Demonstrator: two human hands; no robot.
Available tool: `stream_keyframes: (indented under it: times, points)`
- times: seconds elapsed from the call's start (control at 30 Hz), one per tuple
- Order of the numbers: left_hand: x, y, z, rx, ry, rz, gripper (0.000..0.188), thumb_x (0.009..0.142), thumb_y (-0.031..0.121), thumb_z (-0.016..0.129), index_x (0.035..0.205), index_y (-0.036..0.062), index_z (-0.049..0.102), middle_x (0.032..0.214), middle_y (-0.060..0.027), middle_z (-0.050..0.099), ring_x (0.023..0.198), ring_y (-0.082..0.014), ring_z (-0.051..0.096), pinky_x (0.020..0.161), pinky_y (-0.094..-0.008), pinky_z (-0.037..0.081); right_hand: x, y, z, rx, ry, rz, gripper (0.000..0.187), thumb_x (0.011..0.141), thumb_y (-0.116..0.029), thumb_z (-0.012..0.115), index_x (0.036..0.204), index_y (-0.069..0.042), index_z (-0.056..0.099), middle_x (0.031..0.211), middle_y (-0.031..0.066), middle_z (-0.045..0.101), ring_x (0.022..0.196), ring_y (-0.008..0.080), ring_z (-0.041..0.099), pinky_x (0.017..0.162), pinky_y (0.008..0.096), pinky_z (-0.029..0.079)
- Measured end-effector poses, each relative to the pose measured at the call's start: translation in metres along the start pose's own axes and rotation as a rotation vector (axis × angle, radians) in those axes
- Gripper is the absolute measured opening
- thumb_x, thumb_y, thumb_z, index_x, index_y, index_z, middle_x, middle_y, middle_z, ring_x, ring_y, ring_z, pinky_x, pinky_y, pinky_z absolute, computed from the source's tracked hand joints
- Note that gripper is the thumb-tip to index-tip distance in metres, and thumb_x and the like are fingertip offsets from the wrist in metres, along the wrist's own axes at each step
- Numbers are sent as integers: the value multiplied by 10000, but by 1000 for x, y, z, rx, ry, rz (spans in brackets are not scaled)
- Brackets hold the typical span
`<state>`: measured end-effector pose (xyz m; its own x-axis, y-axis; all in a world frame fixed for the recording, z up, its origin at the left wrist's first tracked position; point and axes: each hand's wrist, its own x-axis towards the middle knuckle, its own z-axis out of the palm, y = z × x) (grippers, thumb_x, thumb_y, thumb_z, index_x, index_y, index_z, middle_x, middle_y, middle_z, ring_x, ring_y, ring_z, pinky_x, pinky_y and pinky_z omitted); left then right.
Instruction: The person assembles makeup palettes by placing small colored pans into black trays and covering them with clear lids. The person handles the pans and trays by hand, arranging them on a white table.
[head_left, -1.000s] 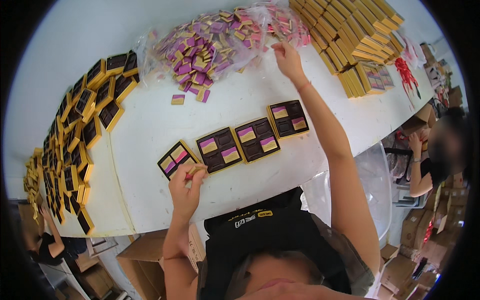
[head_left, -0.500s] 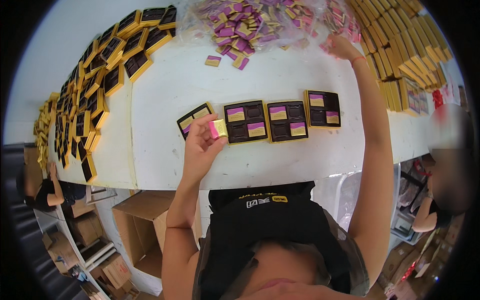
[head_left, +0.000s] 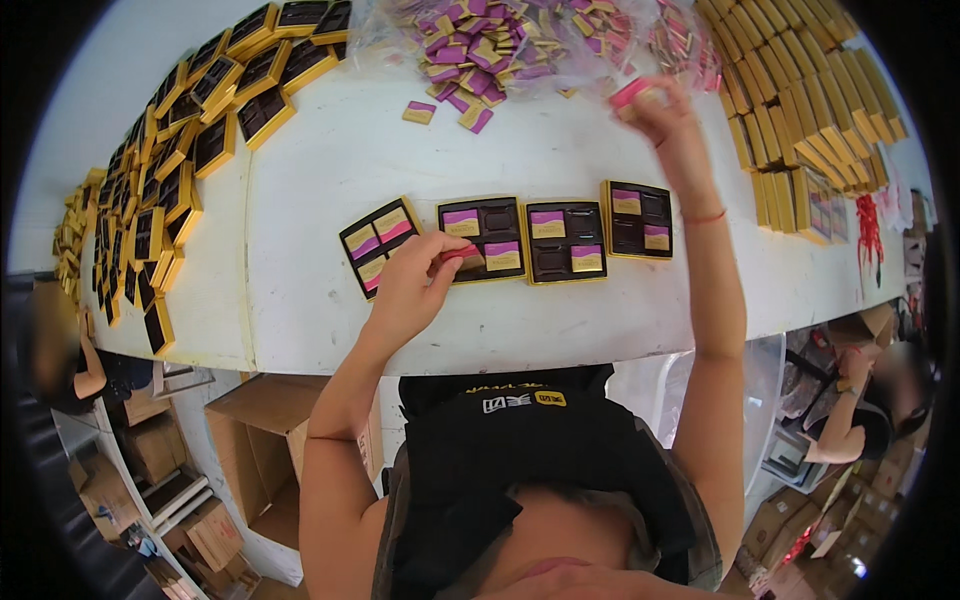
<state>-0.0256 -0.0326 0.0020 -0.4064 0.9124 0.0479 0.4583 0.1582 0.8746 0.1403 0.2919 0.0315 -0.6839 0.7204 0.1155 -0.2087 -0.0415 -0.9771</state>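
Observation:
My left hand (head_left: 408, 285) pinches a pink-and-gold wrapped square (head_left: 464, 254) at the lower-left compartment of the second box (head_left: 502, 220); my fingers partly cover it. My right hand (head_left: 672, 130), slightly blurred, is raised beyond the row, gripping another pink-and-gold wrapped square (head_left: 630, 93). At the row's left end a tilted black-and-gold box (head_left: 375, 217) contains several squares, partly behind my left hand. The second box has purple-and-gold squares at upper left and lower right, as do the third box (head_left: 583, 222) and fourth box (head_left: 657, 207); their other compartments are bare.
A pile of purple-and-gold squares (head_left: 480, 55) and pinker ones lie on clear plastic at the far side. Many open boxes (head_left: 212, 145) are heaped left; stacked gold boxes (head_left: 790, 100) stand right. Cardboard boxes (head_left: 255, 430) sit below the table. Two people are at the sides.
My left hand has brought its square rightward and down to the second box. My right hand has come away from the far pile with a pink square, toward the left.

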Motion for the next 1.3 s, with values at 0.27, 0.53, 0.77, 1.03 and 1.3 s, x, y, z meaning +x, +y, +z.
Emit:
stream_keyframes:
  times: [0.27,0.53,0.77,1.03,1.3]
  points:
    - [1,2,12,527,160,309,267,820,87,705,1085,59,684,1038,-64,613,883,-233,586,723,-342,486,-62,12,85,129,-181,357,147,907,-51,628,1046,-40,583,949,22,608,857,103,611,754,250,535]
    - [-16,-4,21,556,167,359,460,763,106,751,1206,43,640,1191,-76,628,1018,-266,573,869,-374,462,-78,49,103,-359,-386,37,107,899,-20,626,1004,-14,608,863,29,634,774,68,584,668,228,483]
    - [-18,-3,22,550,131,303,472,768,150,747,1215,54,632,1147,-66,599,1022,-256,550,866,-380,442,-73,49,103,-830,-445,-415,127,800,-24,703,920,-64,695,856,64,673,819,249,601,735,361,506]
    - [-16,-5,22,764,107,481,434,781,162,734,1190,45,651,1103,-59,597,1032,-264,545,889,-412,416,-79,58,98,-1082,-481,-731,145,811,-102,585,898,4,629,881,117,568,877,293,606,758,406,496]
    - [54,59,7,494,-101,514,403,764,123,748,1147,41,656,1147,-104,630,1064,-306,576,908,-406,456,-31,-8,38,-776,12,-809,79,850,-41,611,908,-47,666,856,121,642,819,301,629,742,395,506]
